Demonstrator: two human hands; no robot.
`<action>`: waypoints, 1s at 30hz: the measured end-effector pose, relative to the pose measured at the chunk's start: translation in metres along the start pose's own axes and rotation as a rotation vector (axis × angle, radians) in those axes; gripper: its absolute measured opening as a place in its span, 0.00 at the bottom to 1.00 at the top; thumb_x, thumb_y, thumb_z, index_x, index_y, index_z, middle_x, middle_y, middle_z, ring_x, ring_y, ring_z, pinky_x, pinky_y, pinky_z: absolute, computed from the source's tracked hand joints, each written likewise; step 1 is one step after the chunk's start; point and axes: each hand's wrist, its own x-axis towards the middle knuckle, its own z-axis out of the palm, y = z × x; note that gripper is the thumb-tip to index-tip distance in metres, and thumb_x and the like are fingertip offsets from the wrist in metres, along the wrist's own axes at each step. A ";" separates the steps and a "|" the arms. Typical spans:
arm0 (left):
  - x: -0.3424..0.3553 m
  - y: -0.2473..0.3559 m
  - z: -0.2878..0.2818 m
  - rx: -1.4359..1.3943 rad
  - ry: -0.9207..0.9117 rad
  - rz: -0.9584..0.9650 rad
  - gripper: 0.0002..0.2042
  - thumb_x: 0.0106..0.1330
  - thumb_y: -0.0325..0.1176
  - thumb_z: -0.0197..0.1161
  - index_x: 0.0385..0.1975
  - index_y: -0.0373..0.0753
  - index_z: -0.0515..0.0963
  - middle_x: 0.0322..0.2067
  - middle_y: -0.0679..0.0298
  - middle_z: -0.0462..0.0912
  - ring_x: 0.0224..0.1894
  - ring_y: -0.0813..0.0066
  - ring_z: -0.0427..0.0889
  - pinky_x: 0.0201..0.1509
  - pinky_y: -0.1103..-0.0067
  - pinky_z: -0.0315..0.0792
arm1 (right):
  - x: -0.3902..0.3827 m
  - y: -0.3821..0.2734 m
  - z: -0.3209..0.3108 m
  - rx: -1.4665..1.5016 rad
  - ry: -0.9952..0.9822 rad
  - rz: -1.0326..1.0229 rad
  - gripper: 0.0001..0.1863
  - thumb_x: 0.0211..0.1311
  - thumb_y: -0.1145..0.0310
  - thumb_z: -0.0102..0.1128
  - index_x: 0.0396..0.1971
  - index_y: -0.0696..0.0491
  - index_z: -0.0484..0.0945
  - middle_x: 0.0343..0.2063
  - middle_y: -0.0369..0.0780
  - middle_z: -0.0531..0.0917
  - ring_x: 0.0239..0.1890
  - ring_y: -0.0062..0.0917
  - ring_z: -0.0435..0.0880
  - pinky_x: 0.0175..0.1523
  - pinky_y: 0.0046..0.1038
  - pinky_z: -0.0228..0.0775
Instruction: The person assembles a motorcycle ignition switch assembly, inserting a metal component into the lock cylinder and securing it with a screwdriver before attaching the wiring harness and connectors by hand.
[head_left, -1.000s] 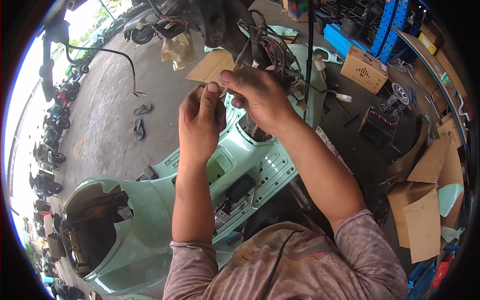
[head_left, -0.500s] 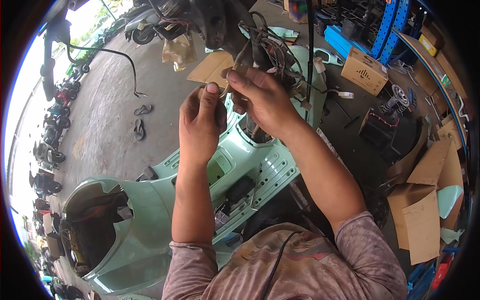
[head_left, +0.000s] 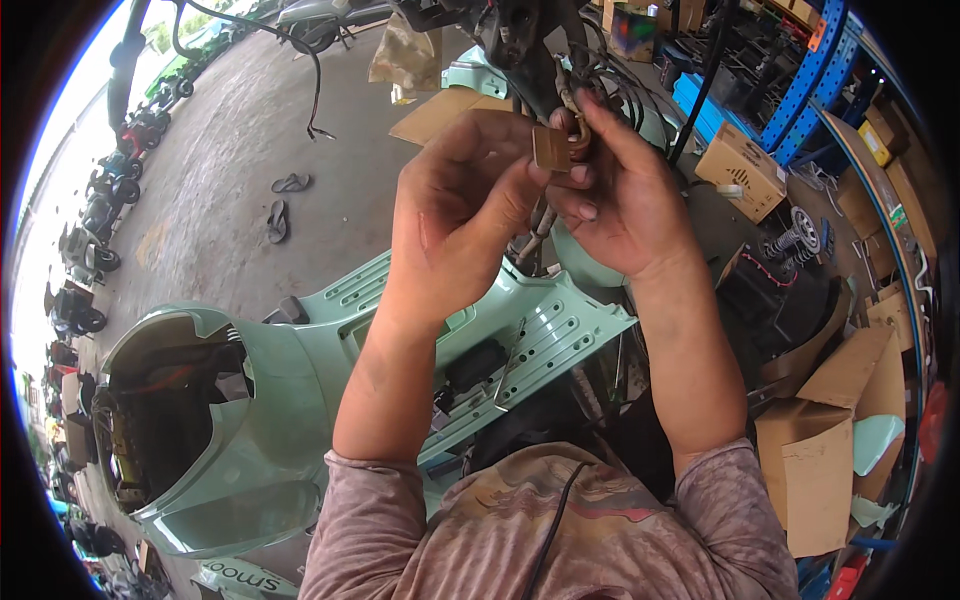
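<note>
My left hand (head_left: 455, 210) is closed, its thumb and fingers pinching a small brown rectangular piece (head_left: 551, 149) whose exact kind I cannot make out. Close beside it, my right hand (head_left: 640, 190) has its fingers curled round a tan-wrapped wiring cable (head_left: 573, 103); the fingertips of both hands nearly meet. The cable runs up into a bundle of dark wires (head_left: 610, 80) hanging from the dark front end of a scooter frame (head_left: 520, 35). Below my hands lies the mint-green scooter body panel (head_left: 290, 390), with a slotted footboard (head_left: 560, 340).
An open cardboard box (head_left: 820, 480) with green parts stands at the right, near a shock absorber (head_left: 795, 235) and blue shelving (head_left: 810, 80). A loose cable (head_left: 318, 90) hangs at upper left. Sandals (head_left: 278, 220) lie on the floor; parked scooters line the left.
Both hands have turned and shifted rightward. The small brown piece now shows in my left fingers, and my right hand has moved round to the cable's right side. The view has shifted too.
</note>
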 end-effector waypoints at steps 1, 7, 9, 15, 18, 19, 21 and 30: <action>0.001 -0.001 0.004 -0.032 0.012 0.000 0.11 0.68 0.30 0.61 0.43 0.29 0.74 0.30 0.65 0.78 0.23 0.86 0.69 0.25 0.87 0.63 | -0.001 -0.002 0.000 -0.008 0.015 -0.004 0.13 0.70 0.57 0.56 0.34 0.53 0.76 0.26 0.31 0.75 0.23 0.13 0.69 0.23 0.18 0.59; 0.003 -0.010 0.003 0.086 0.097 0.077 0.07 0.70 0.31 0.58 0.39 0.33 0.73 0.25 0.70 0.74 0.21 0.89 0.64 0.23 0.88 0.57 | -0.001 -0.004 0.002 0.026 -0.008 -0.009 0.12 0.71 0.59 0.54 0.34 0.52 0.75 0.26 0.31 0.75 0.24 0.14 0.69 0.23 0.19 0.60; 0.003 -0.010 0.000 0.101 0.125 0.081 0.06 0.71 0.30 0.55 0.39 0.34 0.72 0.23 0.72 0.72 0.20 0.90 0.63 0.22 0.88 0.55 | 0.000 -0.003 0.002 0.028 0.012 -0.034 0.12 0.71 0.58 0.54 0.35 0.52 0.76 0.27 0.32 0.76 0.24 0.16 0.70 0.24 0.20 0.61; 0.003 -0.004 -0.003 0.120 0.180 -0.017 0.06 0.72 0.31 0.53 0.39 0.35 0.73 0.21 0.73 0.71 0.20 0.91 0.62 0.21 0.88 0.54 | -0.002 0.003 0.012 -0.136 0.048 -0.042 0.18 0.70 0.53 0.55 0.42 0.54 0.77 0.29 0.35 0.80 0.24 0.19 0.73 0.25 0.21 0.64; -0.002 -0.002 0.001 0.134 0.120 -0.029 0.09 0.73 0.32 0.51 0.39 0.33 0.74 0.21 0.73 0.70 0.20 0.91 0.61 0.22 0.88 0.53 | -0.008 0.010 0.027 -0.197 0.076 -0.049 0.19 0.69 0.52 0.56 0.39 0.56 0.78 0.23 0.35 0.78 0.20 0.18 0.71 0.22 0.21 0.61; -0.002 -0.001 0.000 0.174 0.103 -0.028 0.09 0.73 0.32 0.50 0.38 0.33 0.74 0.21 0.73 0.70 0.20 0.91 0.60 0.22 0.88 0.53 | -0.007 0.008 0.025 -0.258 0.088 -0.086 0.18 0.69 0.54 0.56 0.38 0.56 0.77 0.21 0.34 0.76 0.19 0.17 0.70 0.21 0.21 0.60; -0.001 -0.002 -0.002 0.253 0.062 -0.028 0.09 0.73 0.32 0.50 0.37 0.33 0.74 0.21 0.74 0.69 0.20 0.90 0.59 0.22 0.88 0.52 | -0.006 0.003 0.023 -0.379 0.118 -0.162 0.15 0.68 0.57 0.56 0.36 0.55 0.77 0.16 0.33 0.73 0.16 0.16 0.67 0.19 0.21 0.57; 0.004 0.000 -0.001 -0.199 0.082 -0.309 0.11 0.69 0.35 0.43 0.33 0.36 0.71 0.18 0.71 0.60 0.16 0.84 0.57 0.19 0.85 0.51 | -0.012 -0.015 0.021 -0.636 0.215 -0.151 0.13 0.66 0.59 0.58 0.31 0.54 0.75 0.17 0.33 0.73 0.16 0.15 0.69 0.20 0.20 0.57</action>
